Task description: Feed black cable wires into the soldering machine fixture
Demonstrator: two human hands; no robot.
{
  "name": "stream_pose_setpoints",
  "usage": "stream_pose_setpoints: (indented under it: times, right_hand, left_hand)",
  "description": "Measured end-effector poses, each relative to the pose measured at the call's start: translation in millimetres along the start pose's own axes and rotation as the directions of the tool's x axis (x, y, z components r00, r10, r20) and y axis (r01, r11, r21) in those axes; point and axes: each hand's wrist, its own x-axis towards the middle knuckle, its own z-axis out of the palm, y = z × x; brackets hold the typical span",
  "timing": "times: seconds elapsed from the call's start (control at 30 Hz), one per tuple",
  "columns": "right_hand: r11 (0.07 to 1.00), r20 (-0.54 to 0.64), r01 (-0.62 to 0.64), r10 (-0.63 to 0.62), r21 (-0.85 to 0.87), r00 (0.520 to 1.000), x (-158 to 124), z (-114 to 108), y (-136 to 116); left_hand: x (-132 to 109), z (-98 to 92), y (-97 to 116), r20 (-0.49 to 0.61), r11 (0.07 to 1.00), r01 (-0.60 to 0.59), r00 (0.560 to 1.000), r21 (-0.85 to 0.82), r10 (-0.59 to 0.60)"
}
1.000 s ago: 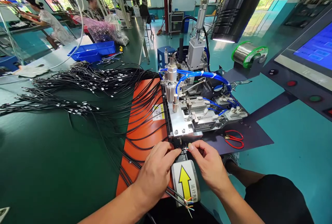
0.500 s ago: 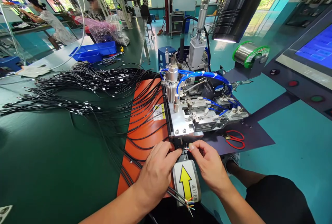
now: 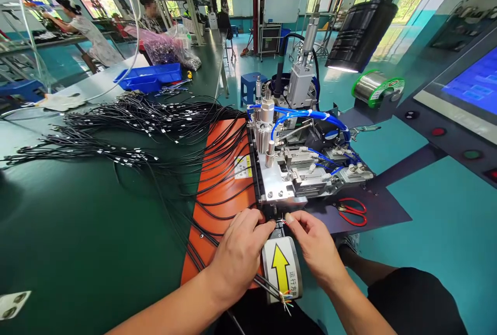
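Note:
My left hand (image 3: 243,244) is closed at the front edge of the soldering machine (image 3: 279,179), thumb and forefinger pinched by the fixture. Several black cables (image 3: 267,286) run out from under its palm, their stripped ends fanning into thin coloured wires (image 3: 286,300). Facing it, my right hand (image 3: 312,236) pinches fine wire ends (image 3: 284,219) between thumb and forefinger. Those wires are tiny and mostly covered by the fingertips. Just below both hands is a white plate with a yellow arrow (image 3: 280,262).
Bundles of black cables (image 3: 147,117) lie on the green table (image 3: 97,231) and cross an orange sheet (image 3: 223,169). Red-handled scissors (image 3: 352,212) rest right of the machine. A solder spool (image 3: 376,88), a black lamp (image 3: 361,34) and a screen (image 3: 473,73) stand beyond. Two people sit far left.
The camera view has shifted slightly, so the scene sits a little further right and lower at the back. Both hands keep nearly the same place and grip at the fixture.

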Motion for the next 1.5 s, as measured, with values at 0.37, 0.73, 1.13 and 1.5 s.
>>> stream_pose_setpoints:
  times: [0.37, 0.73, 1.13, 1.5]
  right_hand:
    - [0.971, -0.024, 0.028, -0.035, -0.238, 0.999, -16.6, -5.2, -11.8]
    - [0.876, 0.028, 0.241, -0.253, -0.417, 0.967, -9.9, -8.6, -11.0]
    - [0.831, 0.112, 0.393, -0.381, -0.394, 0.918, -5.9, -10.8, -16.0]
    - [0.846, 0.041, 0.32, -0.335, -0.428, 0.941, -1.3, -11.7, -15.6]
  left_hand:
    - [-2.7, 2.9, -0.9, -0.002, 0.999, -0.002, 1.0, 0.037, 0.002]
    - [-2.5, 3.4, -1.7, -0.01, 1.0, -0.003, 1.0, 0.015, 0.003]
    - [-2.2, 3.8, -2.1, -0.036, 1.0, -0.019, 0.999, 0.008, 0.02]
    - [-4.6, 2.6, -2.2, 0.001, 1.0, -0.003, 1.0, 0.017, 0.003]
